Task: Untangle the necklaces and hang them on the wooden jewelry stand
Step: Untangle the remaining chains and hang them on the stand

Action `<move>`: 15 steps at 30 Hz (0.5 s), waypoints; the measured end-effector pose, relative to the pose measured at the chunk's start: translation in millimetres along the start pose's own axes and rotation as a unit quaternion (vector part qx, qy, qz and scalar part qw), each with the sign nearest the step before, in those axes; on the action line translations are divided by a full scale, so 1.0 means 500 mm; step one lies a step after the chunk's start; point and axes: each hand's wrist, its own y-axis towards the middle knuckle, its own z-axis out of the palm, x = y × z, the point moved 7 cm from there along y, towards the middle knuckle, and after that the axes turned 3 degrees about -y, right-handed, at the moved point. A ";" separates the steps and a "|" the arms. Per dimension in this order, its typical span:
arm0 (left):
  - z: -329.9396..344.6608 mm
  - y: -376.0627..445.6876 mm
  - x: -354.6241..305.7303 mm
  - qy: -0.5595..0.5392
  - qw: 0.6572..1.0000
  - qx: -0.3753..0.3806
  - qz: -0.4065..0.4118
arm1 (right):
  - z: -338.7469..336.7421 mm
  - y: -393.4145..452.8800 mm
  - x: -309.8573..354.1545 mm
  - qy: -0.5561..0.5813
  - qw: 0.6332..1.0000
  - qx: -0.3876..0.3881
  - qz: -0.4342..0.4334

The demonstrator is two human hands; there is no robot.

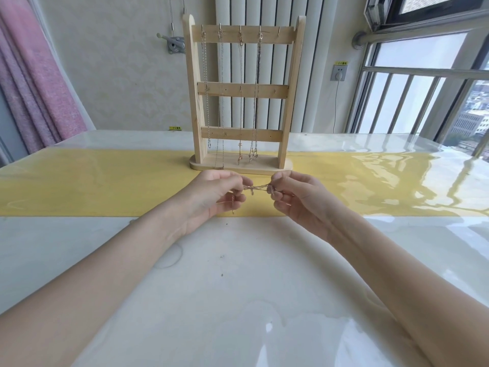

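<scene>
A thin gold necklace is stretched in a tangled knot between my two hands, just above the yellow strip of the table. My left hand pinches its left end, and a loose strand hangs down past the palm. My right hand pinches the right end with thumb and fingers. Right behind the hands stands the wooden jewelry stand, upright on its oval base. Several chains hang from the hooks on its top bar; the rightmost hook is bare.
The glossy white table carries a yellow band across its middle. A pink curtain hangs at the left. A radiator and wall socket are behind the stand, and barred windows are at the right.
</scene>
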 end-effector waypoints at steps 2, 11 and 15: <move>0.000 0.001 0.001 0.056 0.998 0.000 0.010 | -0.003 -0.001 0.003 0.008 1.000 -0.003 -0.003; 0.003 -0.002 0.009 0.116 0.993 0.012 0.009 | 0.003 0.000 0.001 0.066 0.997 0.024 0.014; 0.006 -0.003 0.013 0.057 0.998 0.025 -0.004 | 0.007 -0.001 0.005 0.082 0.996 0.023 0.001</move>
